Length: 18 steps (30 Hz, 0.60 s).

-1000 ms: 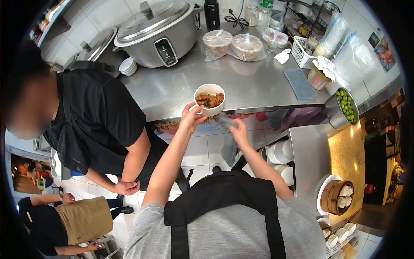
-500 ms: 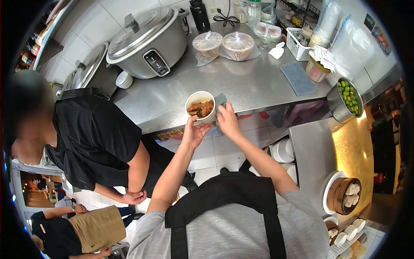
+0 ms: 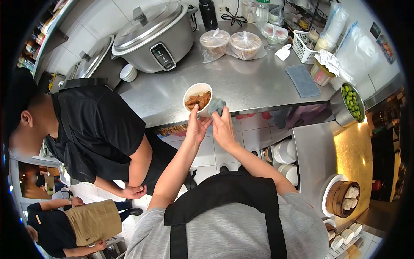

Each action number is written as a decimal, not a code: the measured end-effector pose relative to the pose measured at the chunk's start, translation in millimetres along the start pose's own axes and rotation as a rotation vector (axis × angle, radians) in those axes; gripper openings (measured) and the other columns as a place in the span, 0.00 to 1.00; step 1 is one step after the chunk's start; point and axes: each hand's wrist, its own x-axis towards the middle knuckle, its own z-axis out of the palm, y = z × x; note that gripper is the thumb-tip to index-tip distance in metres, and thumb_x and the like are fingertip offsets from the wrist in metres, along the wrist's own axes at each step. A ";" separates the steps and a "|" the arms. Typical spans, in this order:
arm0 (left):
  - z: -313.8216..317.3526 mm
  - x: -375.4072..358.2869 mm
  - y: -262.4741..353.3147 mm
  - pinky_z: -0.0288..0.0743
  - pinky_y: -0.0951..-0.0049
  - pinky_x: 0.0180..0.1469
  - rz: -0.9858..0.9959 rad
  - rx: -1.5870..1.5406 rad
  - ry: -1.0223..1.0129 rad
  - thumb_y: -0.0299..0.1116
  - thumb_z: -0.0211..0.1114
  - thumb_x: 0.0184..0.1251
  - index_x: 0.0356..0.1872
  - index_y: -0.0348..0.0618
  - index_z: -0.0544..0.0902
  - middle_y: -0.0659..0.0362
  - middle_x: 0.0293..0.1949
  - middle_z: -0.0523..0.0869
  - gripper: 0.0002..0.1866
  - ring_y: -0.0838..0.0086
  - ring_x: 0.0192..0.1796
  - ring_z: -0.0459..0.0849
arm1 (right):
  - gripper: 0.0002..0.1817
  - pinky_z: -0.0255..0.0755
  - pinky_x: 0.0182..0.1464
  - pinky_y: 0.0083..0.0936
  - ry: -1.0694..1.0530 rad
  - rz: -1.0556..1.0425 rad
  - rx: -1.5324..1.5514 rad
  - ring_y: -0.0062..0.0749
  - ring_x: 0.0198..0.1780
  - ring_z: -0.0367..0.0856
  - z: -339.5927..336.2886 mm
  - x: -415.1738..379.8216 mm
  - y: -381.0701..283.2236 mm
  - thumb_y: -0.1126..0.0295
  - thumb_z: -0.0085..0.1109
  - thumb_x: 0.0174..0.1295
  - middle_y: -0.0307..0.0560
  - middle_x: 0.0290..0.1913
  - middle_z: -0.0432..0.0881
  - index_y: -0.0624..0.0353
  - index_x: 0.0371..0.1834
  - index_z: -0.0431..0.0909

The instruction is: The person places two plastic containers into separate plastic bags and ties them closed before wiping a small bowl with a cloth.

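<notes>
We see a white paper bowl (image 3: 198,98) just above the middle of the frame, upright at the near edge of the steel counter. It is round and open-topped, its far half bare white inside, its near half filled with brown braised pieces. A grey-blue cloth (image 3: 217,106), bunched up, presses against the bowl's right outer wall, just below the rim.

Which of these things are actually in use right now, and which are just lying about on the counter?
In use:
- white bowl of braised food, held by left hand
- grey cloth pressed to bowl by right hand

Lying about:
- rice cooker
- bagged bowls
- blue mat
- steamer basket
</notes>
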 end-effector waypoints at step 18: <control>-1.5 -10.7 13.5 0.78 0.62 0.48 -0.170 0.038 -0.071 0.59 0.62 0.51 0.61 0.48 0.59 0.41 0.50 0.70 0.40 0.56 0.48 0.77 | 0.19 0.63 0.52 0.28 0.074 0.093 0.301 0.48 0.49 0.69 -9.8 16.2 27.6 0.84 0.45 0.45 0.57 0.46 0.67 0.67 0.43 0.71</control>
